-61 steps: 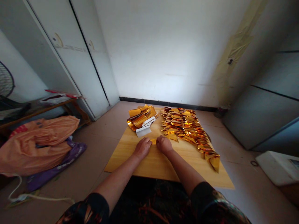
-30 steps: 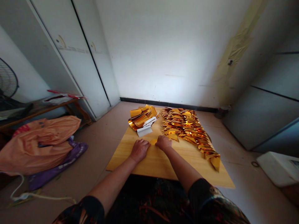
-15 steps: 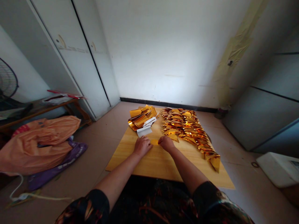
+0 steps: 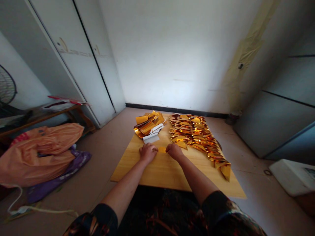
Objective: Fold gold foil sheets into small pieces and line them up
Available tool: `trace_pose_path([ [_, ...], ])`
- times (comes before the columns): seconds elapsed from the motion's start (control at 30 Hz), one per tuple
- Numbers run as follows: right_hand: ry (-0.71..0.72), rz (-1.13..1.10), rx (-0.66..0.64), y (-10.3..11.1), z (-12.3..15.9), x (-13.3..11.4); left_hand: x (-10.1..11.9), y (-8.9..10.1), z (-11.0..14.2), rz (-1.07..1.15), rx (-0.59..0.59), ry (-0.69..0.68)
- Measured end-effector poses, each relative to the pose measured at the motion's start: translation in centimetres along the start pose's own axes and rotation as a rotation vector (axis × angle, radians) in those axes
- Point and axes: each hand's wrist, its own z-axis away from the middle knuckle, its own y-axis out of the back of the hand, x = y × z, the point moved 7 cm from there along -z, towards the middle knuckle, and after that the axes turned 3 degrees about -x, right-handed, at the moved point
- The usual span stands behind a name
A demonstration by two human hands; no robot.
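A small piece of gold foil paper (image 4: pixel 162 149) lies just above the wooden board, stretched between my two hands. My left hand (image 4: pixel 148 152) has its fingers closed at the paper's left end. At the right end, my right hand (image 4: pixel 174 151) pinches it between thumb and fingers. Beyond my left hand is a loose pile of gold foil sheets (image 4: pixel 147 126), with white-backed sheets (image 4: pixel 151 138) at its near side. Rows of folded gold foil pieces (image 4: pixel 194 131) stand packed together past my right hand, trailing toward the board's right edge.
The wooden board (image 4: pixel 137 172) stands low before me, with a white wall (image 4: pixel 167 65) behind it. On the left are a cabinet (image 4: pixel 73 62), an orange cloth or bag (image 4: pixel 49 147) and a purple bag (image 4: pixel 61 177). A white box (image 4: pixel 292 177) sits at the right.
The whole view has shifted slightly. Both hands stay at the ends of the gold foil paper, with almost no movement.
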Motion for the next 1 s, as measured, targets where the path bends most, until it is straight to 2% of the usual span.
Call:
trace_pose_path([
  [0.27, -0.008, 0.001, -0.012, -0.1, -0.3, 0.0, -3.1, 1.1, -0.4, 0.005, -0.007, 0.029],
  [0.43, -0.005, 0.006, -0.014, 0.1, -0.2, -0.1, -1.8, 1.1, -0.4, 0.076, -0.002, 0.039],
  [0.6, 0.008, 0.013, -0.021, 0.2, -0.2, -0.2, 0.2, -0.3, -0.4, -0.033, -0.043, -0.045],
  [0.83, -0.001, 0.024, -0.026, 0.0, -0.1, -0.1, -0.6, -1.0, -0.5, -0.043, -0.143, -0.044],
  [1.0, -0.004, 0.033, -0.026, 0.0, -0.1, -0.2, -0.5, -0.9, 0.0, -0.053, -0.096, -0.099],
])
